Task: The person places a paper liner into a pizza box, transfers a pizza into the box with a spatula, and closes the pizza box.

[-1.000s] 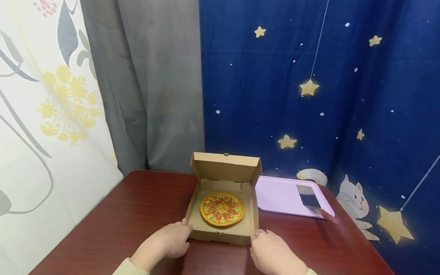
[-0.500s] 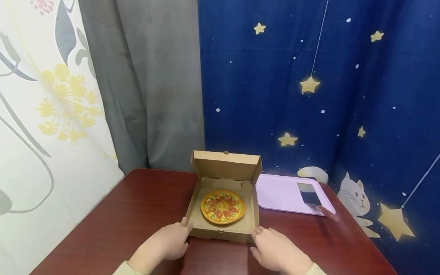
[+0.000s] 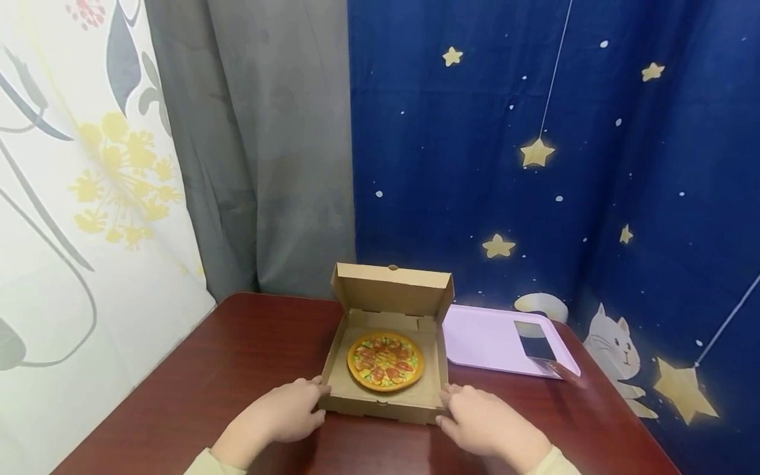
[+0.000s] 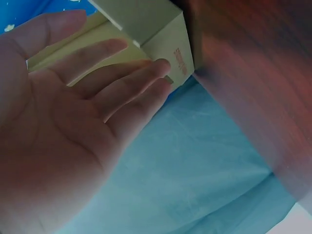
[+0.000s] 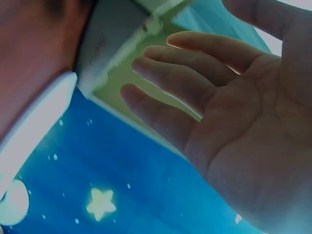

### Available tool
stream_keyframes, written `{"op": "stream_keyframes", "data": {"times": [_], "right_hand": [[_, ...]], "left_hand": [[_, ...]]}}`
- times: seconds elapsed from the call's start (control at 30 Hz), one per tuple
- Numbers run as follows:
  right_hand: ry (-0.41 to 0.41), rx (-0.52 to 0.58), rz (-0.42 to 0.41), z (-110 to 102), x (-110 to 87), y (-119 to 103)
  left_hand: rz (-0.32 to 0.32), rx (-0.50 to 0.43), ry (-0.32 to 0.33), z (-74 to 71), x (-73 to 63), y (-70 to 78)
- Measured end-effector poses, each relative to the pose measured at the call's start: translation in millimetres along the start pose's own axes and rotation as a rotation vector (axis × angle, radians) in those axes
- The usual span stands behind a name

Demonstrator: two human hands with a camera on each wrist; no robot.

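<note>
An open cardboard pizza box (image 3: 380, 409) sits on the table with its lid standing up at the back. Inside lies a round pizza (image 3: 386, 361) with a yellow rim and red and green toppings. My left hand (image 3: 287, 412) is at the box's front left corner, fingertips right at its side wall. At the front right corner is my right hand (image 3: 483, 419), its fingertips likewise close against the wall. Both wrist views show the palms, the left hand (image 4: 73, 122) and the right hand (image 5: 243, 107), with fingers extended and nothing gripped.
To the right of the box lies a lilac tray (image 3: 481, 340), bearing a flat spatula (image 3: 534, 340) whose brown handle sticks out past the tray's edge. The dark red table (image 3: 255, 343) ends before grey and blue star-patterned curtains (image 3: 439, 165).
Both hands have eased slightly outward from the box's front corners, and their fingers have loosened. The box, pizza, tray and spatula stay put; the head view shifts a little.
</note>
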State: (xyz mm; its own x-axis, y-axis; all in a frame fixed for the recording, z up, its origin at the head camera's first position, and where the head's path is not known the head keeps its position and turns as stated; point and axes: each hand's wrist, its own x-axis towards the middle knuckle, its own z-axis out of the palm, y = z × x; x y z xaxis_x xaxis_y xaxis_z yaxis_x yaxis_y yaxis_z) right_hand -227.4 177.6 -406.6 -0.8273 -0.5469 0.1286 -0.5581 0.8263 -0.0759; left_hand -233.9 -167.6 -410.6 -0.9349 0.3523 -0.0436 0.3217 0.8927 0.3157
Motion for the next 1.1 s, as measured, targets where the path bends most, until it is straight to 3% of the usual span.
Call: {"op": "stream_keyframes", "data": {"times": [0.13, 0.27, 0.4, 0.57, 0.77, 1.1], "right_hand": [[0.025, 0.069, 0.027, -21.8, 10.2, 8.9], [0.031, 0.135, 0.108, -45.7, 25.5, 20.6], [0.057, 0.125, 0.2, -62.5, 47.5, 37.7], [0.111, 0.132, 0.292, -69.1, 79.5, 57.3], [0.159, 0.215, 0.298, -66.0, 103.7, 61.0], [0.198, 0.285, 0.316, -77.0, 123.2, 61.1]], "left_hand": [[0.062, -0.068, 0.074, -13.0, 9.2, -8.4], [0.078, -0.108, 0.174, -31.6, 25.4, -19.0], [0.046, -0.156, 0.238, -52.5, 50.1, -28.7], [-0.056, -0.291, 0.279, -72.5, 86.1, -33.0], [-0.081, -0.443, 0.305, -75.9, 110.6, -26.2], [-0.033, -0.631, 0.308, -84.8, 123.5, -15.4]]}}
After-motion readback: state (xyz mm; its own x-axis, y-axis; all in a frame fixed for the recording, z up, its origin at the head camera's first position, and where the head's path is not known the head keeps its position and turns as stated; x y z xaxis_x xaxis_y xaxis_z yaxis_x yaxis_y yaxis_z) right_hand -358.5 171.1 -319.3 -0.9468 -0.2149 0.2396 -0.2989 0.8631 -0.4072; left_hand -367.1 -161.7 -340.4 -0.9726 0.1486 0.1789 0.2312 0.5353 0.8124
